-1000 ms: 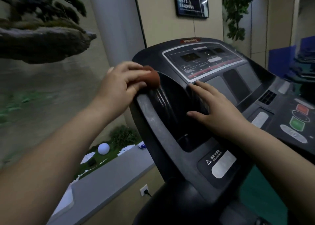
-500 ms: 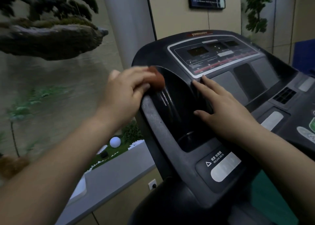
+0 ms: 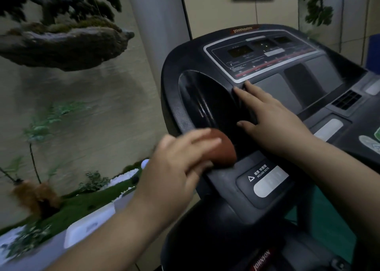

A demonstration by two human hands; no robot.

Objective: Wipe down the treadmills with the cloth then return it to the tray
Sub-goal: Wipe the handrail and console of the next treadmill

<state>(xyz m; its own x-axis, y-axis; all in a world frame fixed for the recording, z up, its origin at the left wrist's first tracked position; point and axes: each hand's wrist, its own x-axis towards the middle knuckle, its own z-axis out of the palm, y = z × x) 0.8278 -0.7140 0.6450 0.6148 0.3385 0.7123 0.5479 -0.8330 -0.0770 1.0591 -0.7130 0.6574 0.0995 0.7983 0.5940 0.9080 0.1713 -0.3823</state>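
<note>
Since the earlier frames I see my left hand has come down the left rim of the treadmill console: it was up at the top corner of the dark oval recess, and now it sits at the recess's lower end, just above the panel marked INCLINE KEYS. The reddish-brown cloth went with it and is pressed against the rim there, bunched under my fingers, which lie fairly straight over its top while the thumb tucks beneath, so the cloth is pinched between them. The hand is motion-blurred. My right hand has barely shifted; it rests flat with fingers spread on the console, fingertips touching the lower edge of the display panel, thumb at the recess's right edge, holding nothing.
</note>
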